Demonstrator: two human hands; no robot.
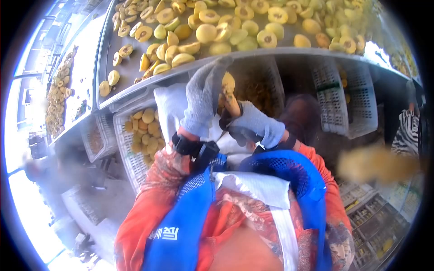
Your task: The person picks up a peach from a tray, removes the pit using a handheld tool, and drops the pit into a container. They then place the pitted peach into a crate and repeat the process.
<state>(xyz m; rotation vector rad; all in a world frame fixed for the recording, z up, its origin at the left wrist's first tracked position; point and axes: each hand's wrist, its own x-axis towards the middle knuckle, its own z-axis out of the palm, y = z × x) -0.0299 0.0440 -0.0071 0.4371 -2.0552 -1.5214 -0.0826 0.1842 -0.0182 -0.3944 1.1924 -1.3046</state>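
My left hand (204, 92), in a grey knitted glove, reaches up to the metal table's near edge, fingers long and close together. Against its palm side is a yellow peach half (228, 83) with dark, rough spots on its lower part. My right hand (258, 125), gloved with dark fingertips, is curled just below and to the right. A tan, stick-like piece (232, 106) stands up from its fingers to the peach half; I cannot tell whether it is a tool handle or a bare finger. Many halved yellow peaches (221, 31) lie on the tabletop, several with brown centres showing.
A white crate (124, 135) of yellow peaches stands left below the table. More slatted crates (332, 97) stand under it at right. Crates (379, 221) with yellow pieces sit at lower right. A blurred yellow object (377, 165) hangs at right. Another person's striped sleeve (404, 131) shows there.
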